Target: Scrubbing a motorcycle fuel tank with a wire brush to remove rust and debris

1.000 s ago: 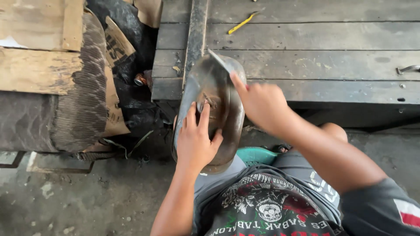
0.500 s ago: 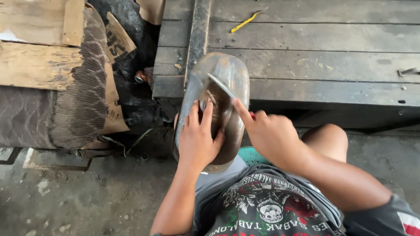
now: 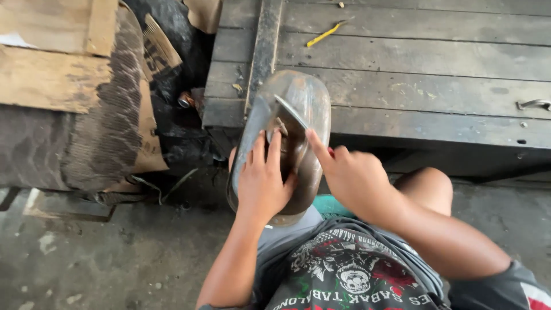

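The left hand (image 3: pixel 263 182) covers the lower middle of the curved metal piece (image 3: pixel 298 109), so the surface under its palm cannot be assessed, and the piece's bottom edge is lost behind the wrist and grey shirt. What the right hand (image 3: pixel 351 175) grips is concealed by its closed fingers; only a thin blade-like strip (image 3: pixel 290 111) projects beyond them. The desk (image 3: pixel 413 63) is cut off at the top and right edges, and the small item (image 3: pixel 185 100) in the dark gap beside it is too small to identify.
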